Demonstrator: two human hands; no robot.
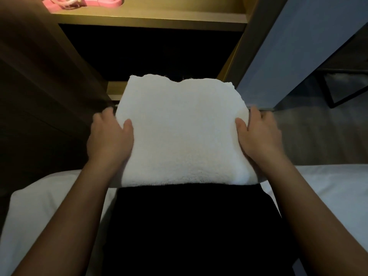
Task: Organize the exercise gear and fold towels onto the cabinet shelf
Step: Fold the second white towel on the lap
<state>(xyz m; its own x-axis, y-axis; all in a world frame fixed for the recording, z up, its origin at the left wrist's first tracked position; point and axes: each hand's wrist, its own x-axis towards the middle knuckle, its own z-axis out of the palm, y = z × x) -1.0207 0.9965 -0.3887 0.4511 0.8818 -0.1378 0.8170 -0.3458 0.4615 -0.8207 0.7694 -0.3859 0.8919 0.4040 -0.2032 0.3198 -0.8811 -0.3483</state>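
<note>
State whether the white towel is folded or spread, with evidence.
Folded: the white towel is a compact thick pad, held between left hand and right hand.

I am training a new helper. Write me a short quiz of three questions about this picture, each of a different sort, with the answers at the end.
1. True or false: the white towel already lies on the upper shelf.
2. What lies at the left end of the upper shelf? A) pink gear B) a black shoe C) a water bottle
3. Fill in: the left hand and the right hand each grip a side edge of the towel, with the ___ on top.

Key: 1 false, both hands hold it below that shelf. 2 A. 3 thumb.
</note>
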